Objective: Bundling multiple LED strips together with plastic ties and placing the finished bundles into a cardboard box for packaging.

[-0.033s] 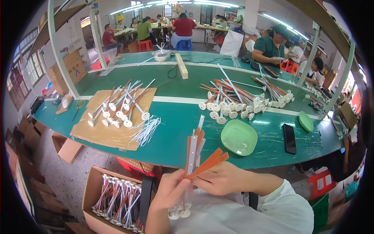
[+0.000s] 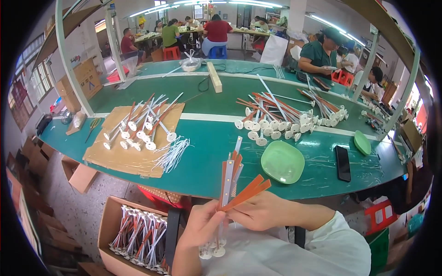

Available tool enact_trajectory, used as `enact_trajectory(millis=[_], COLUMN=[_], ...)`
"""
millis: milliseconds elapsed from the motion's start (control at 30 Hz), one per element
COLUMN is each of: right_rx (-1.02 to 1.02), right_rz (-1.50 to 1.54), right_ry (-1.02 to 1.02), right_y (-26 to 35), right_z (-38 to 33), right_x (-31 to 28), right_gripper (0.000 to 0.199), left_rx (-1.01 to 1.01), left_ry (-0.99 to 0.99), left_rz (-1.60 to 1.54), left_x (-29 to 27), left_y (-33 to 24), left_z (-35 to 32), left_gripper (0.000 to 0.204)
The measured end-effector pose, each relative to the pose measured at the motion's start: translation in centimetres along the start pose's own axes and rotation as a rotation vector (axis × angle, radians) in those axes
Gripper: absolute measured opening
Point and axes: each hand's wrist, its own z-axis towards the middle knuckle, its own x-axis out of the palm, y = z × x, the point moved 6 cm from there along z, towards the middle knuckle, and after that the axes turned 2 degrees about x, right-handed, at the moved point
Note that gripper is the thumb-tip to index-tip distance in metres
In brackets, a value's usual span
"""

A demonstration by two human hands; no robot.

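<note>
In front of my body, my left hand (image 2: 201,225) is closed round a bundle of thin strips (image 2: 226,184), some orange-brown and some silvery with small light squares. The strips stand upright and fan out at the top, and their round white end discs (image 2: 218,251) hang below the fist. My right hand (image 2: 258,210) is closed against the same bundle from the right, its fingers bent at the base of the orange-brown strips leaning right. What those fingertips pinch is partly hidden. Beyond the hands, a pile of thin white ties (image 2: 172,155) lies at the cardboard's edge.
Strips with white discs (image 2: 149,124) lie on a cardboard sheet (image 2: 110,158); a larger heap (image 2: 281,124) lies right. A green dish (image 2: 282,162), a phone (image 2: 342,163) and scissors (image 2: 93,126) rest on the green table. A carton (image 2: 106,244) of bundles stands lower left. A co-worker (image 2: 317,60) sits across.
</note>
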Motion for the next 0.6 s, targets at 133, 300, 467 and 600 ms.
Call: enact_trajectory(millis=[133, 300, 467, 600], right_rx=[0.405, 0.535, 0.723, 0.054], right_rz=[0.652, 0.747, 0.724, 0.147], right_ry=[0.171, -0.069, -0.212, -0.312], right_y=[-1.9, -3.3, -4.4, -3.5], right_z=[-1.6, -3.2, -5.1, -2.3], right_x=[2.7, 3.6, 3.9, 0.2], right_gripper=[0.009, 0.010, 0.013, 0.023], left_rx=[0.055, 0.258, 0.138, 0.085], left_ry=[-0.040, -0.253, -0.251, -0.227], left_rz=[0.171, 0.567, 0.423, 0.275], left_x=[0.7, 1.5, 0.4, -0.4], left_y=[-0.4, -0.5, 0.8, 1.8], left_z=[0.4, 0.1, 0.5, 0.5], left_gripper=[0.023, 0.023, 0.022, 0.023])
